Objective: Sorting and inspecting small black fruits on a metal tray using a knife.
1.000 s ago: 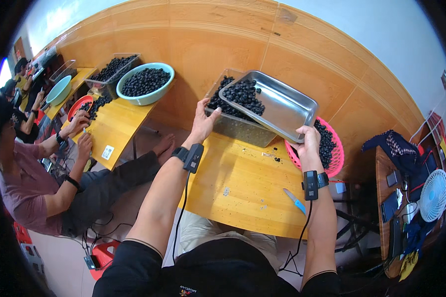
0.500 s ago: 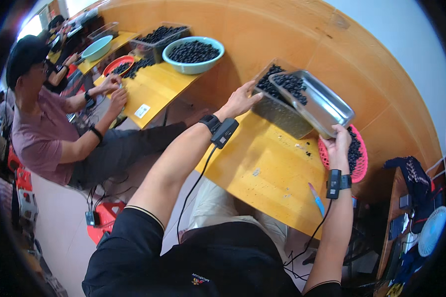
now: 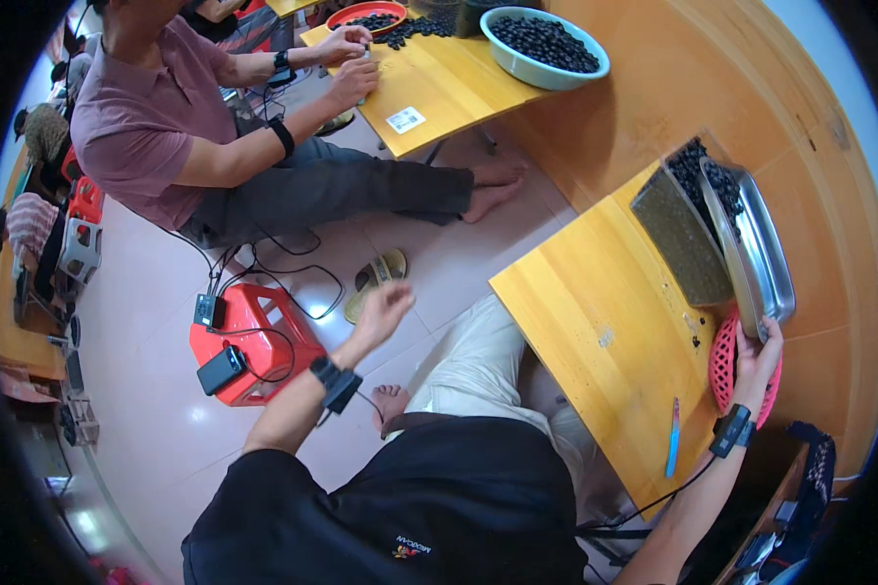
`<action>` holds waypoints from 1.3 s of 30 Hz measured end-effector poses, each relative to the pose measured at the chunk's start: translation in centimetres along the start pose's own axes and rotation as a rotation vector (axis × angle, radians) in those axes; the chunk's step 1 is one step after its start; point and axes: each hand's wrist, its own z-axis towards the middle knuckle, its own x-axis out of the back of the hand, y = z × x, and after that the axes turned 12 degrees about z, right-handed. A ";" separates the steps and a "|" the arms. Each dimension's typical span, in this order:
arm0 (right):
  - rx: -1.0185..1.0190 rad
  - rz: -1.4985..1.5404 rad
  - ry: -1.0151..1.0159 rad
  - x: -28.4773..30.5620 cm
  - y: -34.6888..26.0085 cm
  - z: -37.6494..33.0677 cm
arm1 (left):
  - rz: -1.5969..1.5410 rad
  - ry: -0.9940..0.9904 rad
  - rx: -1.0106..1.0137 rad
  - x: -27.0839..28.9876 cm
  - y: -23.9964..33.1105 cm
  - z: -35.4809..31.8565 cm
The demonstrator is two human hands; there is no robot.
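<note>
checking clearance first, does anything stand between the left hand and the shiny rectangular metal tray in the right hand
Yes: between the left hand and the metal tray lie the yellow wooden table and, directly left of the tray, the clear rectangular plastic bin.

red stool point(image 3: 263, 351), black device point(image 3: 222, 370) on it | sandal point(image 3: 373, 277) on floor point(image 3: 156, 361) | whitish stool point(image 3: 80, 246) farther left

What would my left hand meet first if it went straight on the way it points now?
Probably the co-worker's bare feet, as far as the picture shows; depth is unclear, so your left hand might pass above them.
</note>
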 end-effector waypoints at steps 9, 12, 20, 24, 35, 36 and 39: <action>-0.027 0.013 0.048 0.6 -0.1 0.1 | 0.000 -0.325 0.332 -9.0 -10.0 -11.0; -0.013 0.000 0.033 -0.1 0.0 -0.5 | 0.041 -0.379 0.367 -10.3 -10.3 -11.5; -0.007 0.008 0.008 -0.1 0.4 -1.3 | 0.118 -0.372 0.372 -11.8 -11.0 -12.9; -0.030 0.049 0.008 -0.8 0.7 -1.7 | 0.100 -0.345 0.424 -11.8 -11.6 -14.1; 0.010 0.042 -0.029 -1.3 0.5 -1.6 | 0.151 -0.186 0.395 -9.2 -11.8 -17.4; 0.008 0.045 -0.032 -1.4 0.6 -1.6 | 0.152 -0.181 0.396 -9.1 -12.3 -17.9; 0.020 0.052 -0.003 -1.6 0.9 -1.4 | 0.092 -0.034 0.395 -8.6 -12.7 -19.5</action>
